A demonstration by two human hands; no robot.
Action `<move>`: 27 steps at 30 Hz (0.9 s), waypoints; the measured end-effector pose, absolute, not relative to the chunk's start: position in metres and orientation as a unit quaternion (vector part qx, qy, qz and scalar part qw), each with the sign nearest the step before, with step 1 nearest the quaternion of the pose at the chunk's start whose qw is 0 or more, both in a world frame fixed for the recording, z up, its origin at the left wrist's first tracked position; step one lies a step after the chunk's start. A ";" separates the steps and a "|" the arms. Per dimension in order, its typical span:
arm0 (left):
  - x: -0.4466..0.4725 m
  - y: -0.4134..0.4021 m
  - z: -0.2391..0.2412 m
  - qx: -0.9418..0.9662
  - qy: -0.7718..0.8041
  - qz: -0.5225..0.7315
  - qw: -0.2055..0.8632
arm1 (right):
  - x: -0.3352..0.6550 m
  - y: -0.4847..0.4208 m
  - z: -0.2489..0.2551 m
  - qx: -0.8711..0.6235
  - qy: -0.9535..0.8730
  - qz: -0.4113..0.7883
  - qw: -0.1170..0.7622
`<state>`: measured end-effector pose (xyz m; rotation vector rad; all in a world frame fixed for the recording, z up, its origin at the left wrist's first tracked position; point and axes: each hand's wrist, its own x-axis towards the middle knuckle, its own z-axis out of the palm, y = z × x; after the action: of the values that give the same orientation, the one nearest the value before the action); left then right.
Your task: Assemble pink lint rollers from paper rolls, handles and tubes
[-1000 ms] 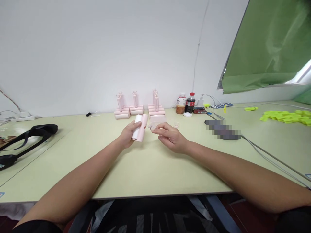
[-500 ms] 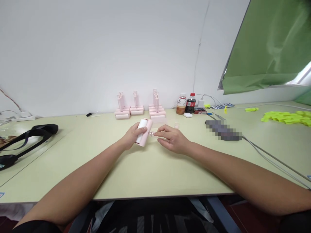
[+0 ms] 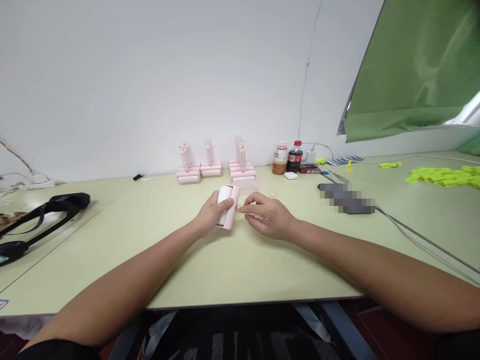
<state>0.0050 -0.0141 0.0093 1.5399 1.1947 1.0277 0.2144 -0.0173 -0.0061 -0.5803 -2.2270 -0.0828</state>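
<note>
My left hand (image 3: 211, 215) is closed around a pink and white lint roller (image 3: 234, 210), thumb across its front and the white roll on the left side. The roller is tilted above the table. Just right of it, my right hand (image 3: 268, 215) pinches a small clear, pinkish piece (image 3: 238, 208) at the roller's pink side, which looks like the end of its handle. My fingers hide most of this piece, and I cannot tell whether it is joined to the roller. A small clear pink part (image 3: 273, 193) lies on the table behind my right hand.
Several pink lint rollers (image 3: 243, 175) with upright handles stand by the wall. Right of them are a juice bottle (image 3: 280, 159), a cola bottle (image 3: 294, 157) and a white case (image 3: 290, 176). Cables, a blurred dark object (image 3: 345, 199) and yellow pieces (image 3: 442, 176) lie rightward; a black strap-like object (image 3: 56, 210) lies left.
My left hand and the lint roller have shifted slightly right, closing the gap to my right hand's fingertips. Less of the clear piece shows between them. My right hand has barely moved.
</note>
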 end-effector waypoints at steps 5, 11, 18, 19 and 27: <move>0.004 -0.018 0.017 0.622 0.465 0.411 0.477 | 0.212 -0.016 -0.008 -0.225 -0.879 -0.003 0.421; -0.004 -0.012 0.023 0.576 0.436 0.419 0.549 | 0.211 0.004 -0.003 -0.274 -0.861 0.067 0.423; -0.012 -0.001 0.015 0.541 0.450 0.452 0.548 | 0.268 0.058 -0.006 -0.602 -0.740 0.066 0.293; -0.012 0.000 0.015 0.537 0.450 0.456 0.549 | 0.272 0.062 -0.008 -0.612 -0.735 0.081 0.281; -0.012 0.003 0.014 0.490 0.439 0.517 0.547 | 0.251 0.047 -0.007 -0.537 -0.737 0.244 0.329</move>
<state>-0.0120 0.0028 0.0144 1.1620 1.0410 1.2245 0.2505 0.0467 -0.0068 -1.4051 -1.9292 0.6396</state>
